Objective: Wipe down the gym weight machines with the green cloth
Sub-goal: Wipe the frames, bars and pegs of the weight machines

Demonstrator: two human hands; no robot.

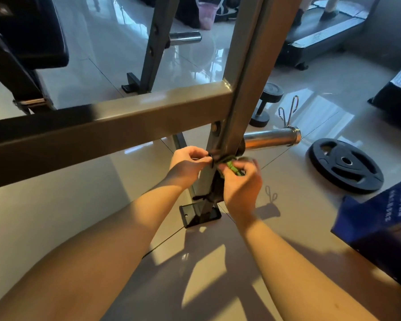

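Green cloth (232, 167) loops round the grey upright (242, 89) low down, just below the chrome peg (271, 139). My left hand (189, 164) pinches one end against the post, and my right hand (242, 184) grips the bunched other end. Best, I judge, to pull it taut and saw side to side, working down toward the foot.

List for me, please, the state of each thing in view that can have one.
green cloth, looped round the upright post, held by both hands.
left hand, pinches one cloth end.
right hand, grips the bunched other end.
chrome peg, bare, no plate loaded; spring clip at its tip.
weight plate, flat on the floor.
dumbbell, on the floor, tilted.
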